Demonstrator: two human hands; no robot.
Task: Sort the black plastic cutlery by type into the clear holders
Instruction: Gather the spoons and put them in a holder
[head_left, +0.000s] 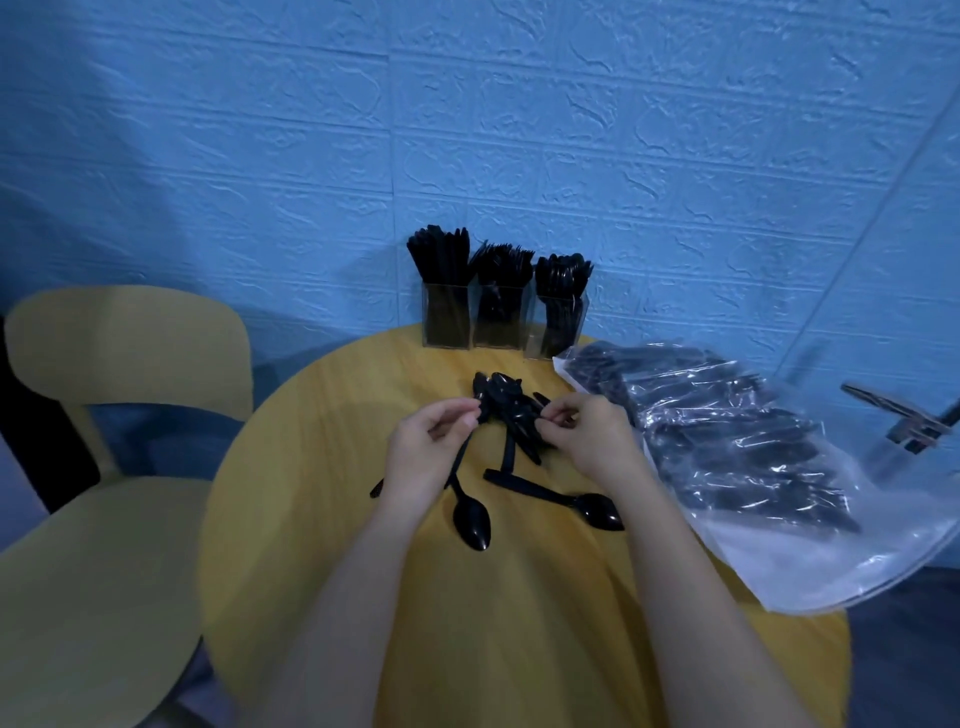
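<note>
A small pile of loose black cutlery (506, 402) lies mid-table, between my hands. My left hand (426, 447) pinches a black piece by its handle, which runs down under the palm. My right hand (582, 431) has its fingertips closed on pieces at the pile's right side. Two black spoons lie nearer me, one (471, 522) below my left hand, one (600, 512) below my right. Three clear holders stand at the table's far edge, each full of black cutlery: left (445, 317), middle (500, 319), right (558, 325).
A clear plastic bag (727, 441) packed with black cutlery covers the right side of the round yellow table (322, 499). A pale yellow chair (104, 493) stands to the left. A blue textured wall is behind. A metal bracket (904, 421) sits at far right.
</note>
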